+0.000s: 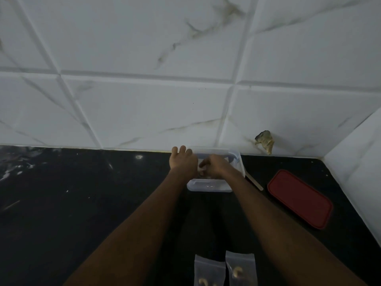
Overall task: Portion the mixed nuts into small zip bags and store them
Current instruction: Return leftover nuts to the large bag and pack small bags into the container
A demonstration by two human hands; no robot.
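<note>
In the head view, a clear rectangular plastic container (210,187) is seen at the back of the black stone countertop (82,203), against the white tiled wall (144,112). The left hand (183,163) is laid at its left rim, fingers extended. The right hand (216,167) is held over the container, fingers curled; whether anything is gripped cannot be told. A small clear zip bag (209,269) and a second zip bag (241,263), just beside it, are laid at the near edge, with pale curved nuts (238,272) inside. A red rectangular lid (300,199) is set apart on the right.

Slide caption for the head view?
Left hand and right hand at clear container; red lid beside it, two zip bags in front.
</note>
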